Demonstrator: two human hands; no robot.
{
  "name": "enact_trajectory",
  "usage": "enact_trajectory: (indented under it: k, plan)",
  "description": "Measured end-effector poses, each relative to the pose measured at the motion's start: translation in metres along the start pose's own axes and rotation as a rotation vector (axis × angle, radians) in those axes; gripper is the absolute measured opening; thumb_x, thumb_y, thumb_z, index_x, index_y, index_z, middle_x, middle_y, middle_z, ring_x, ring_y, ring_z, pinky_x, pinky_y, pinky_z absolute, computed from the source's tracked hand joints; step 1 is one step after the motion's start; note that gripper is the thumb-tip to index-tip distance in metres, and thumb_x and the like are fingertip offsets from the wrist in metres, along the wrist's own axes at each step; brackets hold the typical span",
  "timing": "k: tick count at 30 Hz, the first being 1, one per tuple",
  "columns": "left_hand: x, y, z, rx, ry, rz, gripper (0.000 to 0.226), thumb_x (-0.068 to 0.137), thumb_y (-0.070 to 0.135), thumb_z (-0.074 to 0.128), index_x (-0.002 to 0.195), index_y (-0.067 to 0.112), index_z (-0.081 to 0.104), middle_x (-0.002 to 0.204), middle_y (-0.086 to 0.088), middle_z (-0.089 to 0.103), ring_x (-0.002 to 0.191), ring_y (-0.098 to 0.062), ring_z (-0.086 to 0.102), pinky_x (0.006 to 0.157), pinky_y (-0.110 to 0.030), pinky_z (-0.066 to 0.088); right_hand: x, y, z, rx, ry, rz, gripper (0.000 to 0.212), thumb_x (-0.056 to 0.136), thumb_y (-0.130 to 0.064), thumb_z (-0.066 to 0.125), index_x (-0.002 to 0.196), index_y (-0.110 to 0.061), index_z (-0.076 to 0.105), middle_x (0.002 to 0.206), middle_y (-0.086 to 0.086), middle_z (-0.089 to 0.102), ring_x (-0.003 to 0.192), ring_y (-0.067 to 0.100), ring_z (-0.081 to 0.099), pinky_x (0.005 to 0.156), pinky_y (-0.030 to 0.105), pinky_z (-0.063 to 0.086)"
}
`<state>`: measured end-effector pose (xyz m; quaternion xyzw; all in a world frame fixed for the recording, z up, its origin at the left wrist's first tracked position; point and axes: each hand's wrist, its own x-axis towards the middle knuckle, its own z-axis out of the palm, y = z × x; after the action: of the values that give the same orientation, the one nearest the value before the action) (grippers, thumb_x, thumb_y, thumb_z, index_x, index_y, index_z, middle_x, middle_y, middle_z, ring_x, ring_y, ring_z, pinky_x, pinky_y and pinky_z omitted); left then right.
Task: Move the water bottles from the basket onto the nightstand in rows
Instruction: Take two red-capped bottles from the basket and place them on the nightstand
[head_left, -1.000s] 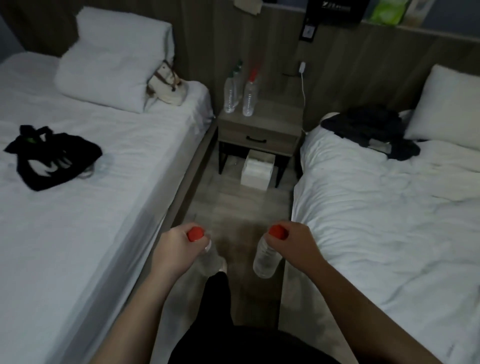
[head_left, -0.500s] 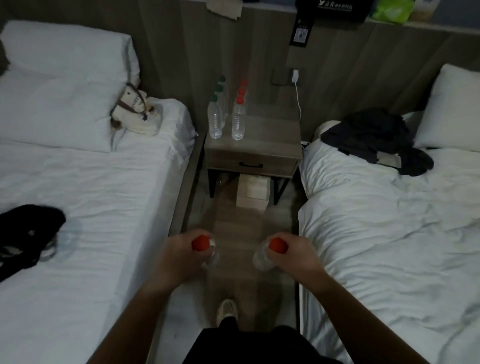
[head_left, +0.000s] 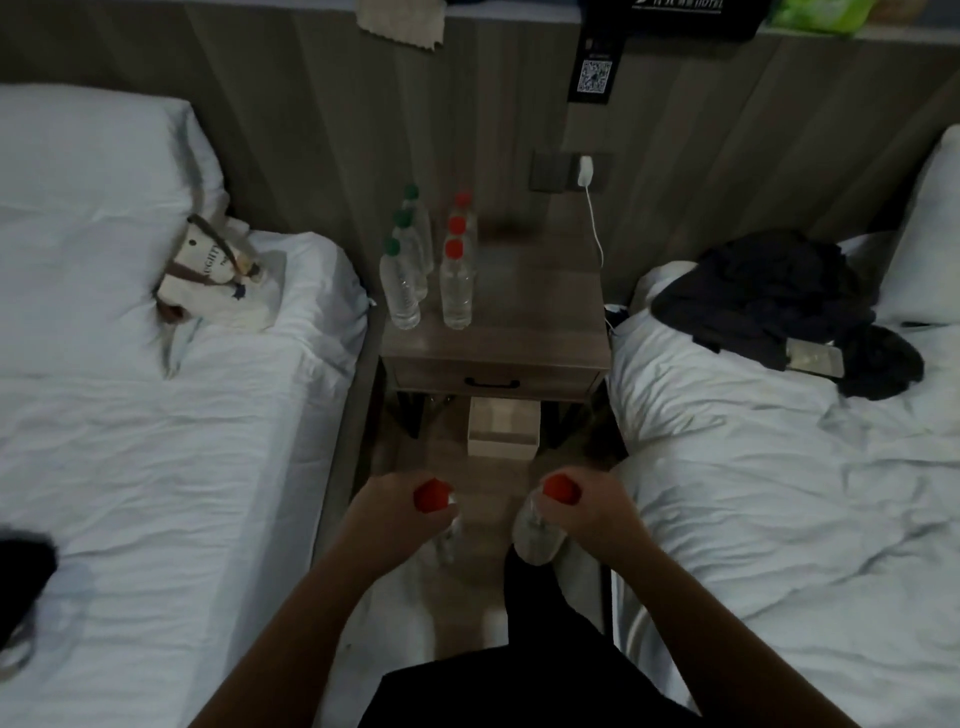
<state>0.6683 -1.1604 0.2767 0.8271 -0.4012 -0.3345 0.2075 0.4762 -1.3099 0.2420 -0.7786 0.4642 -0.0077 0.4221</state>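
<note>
Fingers of my left hand (head_left: 400, 512) are clenched round the neck of a red-capped bottle (head_left: 431, 496), the clear body hanging below the fist; my right hand (head_left: 587, 506) grips a second red-capped bottle (head_left: 540, 525) the same way. Against half a second ago, the nightstand (head_left: 524, 312) sits larger and nearer in view, and both hands stay closed on their loads, level with each other and apart. Six bottles stand on the nightstand's left part in two rows running back to the wall: three green-capped (head_left: 400, 286) on the left, three red-capped (head_left: 457, 288) beside them. The right part of the top is bare wood. A white box (head_left: 503, 428) sits on the floor beneath. White beds (head_left: 156, 415) flank the aisle; dark clothing (head_left: 769, 296) lies on the right one.
</note>
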Motion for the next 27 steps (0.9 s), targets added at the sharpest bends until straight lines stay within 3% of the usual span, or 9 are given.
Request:
enact_trajectory:
  k: [2, 6, 9, 12, 17, 23, 27]
  plan:
    - [0.034, 0.017, -0.003, -0.01, -0.002, -0.002, 0.031, 0.077, 0.039, 0.071, 0.106, 0.032, 0.064, 0.089, 0.016, 0.057, 0.081, -0.002, 0.054, 0.075, -0.018, 0.042, 0.035, -0.002, -0.02, -0.004, 0.001, 0.0, 0.036, 0.057, -0.058, 0.061, 0.085, -0.034, 0.065, 0.082, -0.009, 0.068, 0.078, 0.009, 0.064, 0.077, 0.033, 0.054]
    - [0.099, 0.052, -0.018, -0.037, -0.021, 0.013, 0.03, 0.078, 0.038, 0.07, 0.108, 0.034, 0.063, 0.093, 0.015, 0.061, 0.083, 0.001, 0.057, 0.073, -0.013, 0.043, 0.102, -0.014, -0.069, -0.039, -0.01, -0.008, 0.017, 0.073, -0.035, 0.072, 0.089, -0.032, 0.066, 0.084, -0.009, 0.066, 0.078, 0.009, 0.062, 0.076, 0.029, 0.052]
    - [0.152, 0.08, -0.031, -0.063, -0.027, -0.017, 0.032, 0.079, 0.037, 0.07, 0.109, 0.032, 0.063, 0.096, 0.011, 0.064, 0.087, -0.004, 0.061, 0.077, -0.018, 0.049, 0.154, -0.02, -0.103, -0.046, -0.033, -0.028, 0.016, 0.076, -0.036, 0.071, 0.09, -0.035, 0.063, 0.086, -0.01, 0.066, 0.082, 0.01, 0.062, 0.08, 0.032, 0.053]
    - [0.202, 0.101, -0.042, -0.044, -0.017, 0.015, 0.026, 0.078, 0.038, 0.07, 0.103, 0.034, 0.063, 0.093, 0.013, 0.066, 0.086, -0.005, 0.062, 0.083, -0.026, 0.051, 0.2, -0.029, -0.127, -0.089, -0.01, -0.038, 0.024, 0.077, -0.033, 0.072, 0.099, -0.025, 0.067, 0.094, 0.0, 0.069, 0.087, 0.017, 0.063, 0.082, 0.034, 0.052]
    - [0.289, 0.12, -0.068, -0.021, -0.002, 0.086, 0.019, 0.078, 0.038, 0.069, 0.095, 0.031, 0.065, 0.079, 0.013, 0.065, 0.077, -0.005, 0.063, 0.081, -0.035, 0.055, 0.268, -0.043, -0.15, -0.127, -0.004, -0.022, 0.028, 0.082, -0.032, 0.07, 0.105, -0.018, 0.067, 0.099, 0.004, 0.07, 0.09, 0.018, 0.064, 0.08, 0.027, 0.047]
    - [0.395, 0.141, -0.109, 0.322, -0.074, 0.216, 0.031, 0.084, 0.044, 0.058, 0.111, 0.027, 0.061, 0.101, 0.003, 0.067, 0.095, -0.016, 0.062, 0.089, -0.037, 0.05, 0.346, -0.072, -0.16, -0.092, 0.094, 0.066, 0.025, 0.08, -0.04, 0.07, 0.096, -0.02, 0.069, 0.081, -0.002, 0.063, 0.075, 0.009, 0.055, 0.069, 0.023, 0.039]
    - [0.46, 0.14, -0.126, 0.37, -0.129, 0.235, 0.033, 0.078, 0.048, 0.061, 0.103, 0.026, 0.063, 0.092, 0.004, 0.065, 0.094, -0.019, 0.062, 0.086, -0.033, 0.046, 0.389, -0.093, -0.158, -0.058, 0.132, 0.143, 0.026, 0.081, -0.04, 0.069, 0.099, -0.022, 0.068, 0.082, -0.005, 0.064, 0.077, 0.01, 0.06, 0.068, 0.023, 0.046]
